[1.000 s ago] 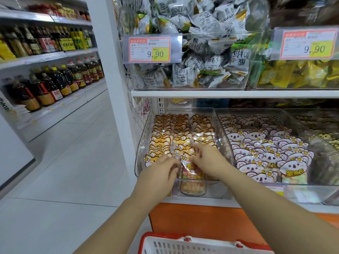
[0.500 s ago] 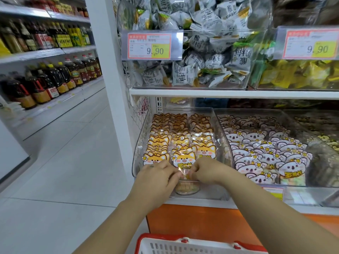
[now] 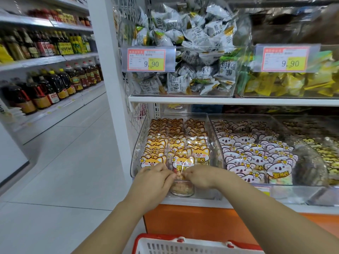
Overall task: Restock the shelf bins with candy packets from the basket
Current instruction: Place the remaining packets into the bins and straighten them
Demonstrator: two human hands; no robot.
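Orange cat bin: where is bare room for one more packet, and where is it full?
Bare room shows in the front right corner of the orange cat bin, before the shorter right row and beside the koala bin. Left row and middle row reach the front, where the left hand and right hand hold a packet. The koala bin is packed.

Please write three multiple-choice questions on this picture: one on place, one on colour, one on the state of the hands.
1. Where is the orange-face packet bin? A) left of the koala-packet bin B) right of it C) upper shelf
2. The basket rim is: A) blue B) green C) red
3. The left hand and right hand: A) hang free B) pinch the front orange-face packet C) hold bottles
Key: 1A, the bins stand side by side; 2C, red edge below; 3B, curled fingers meet on it.
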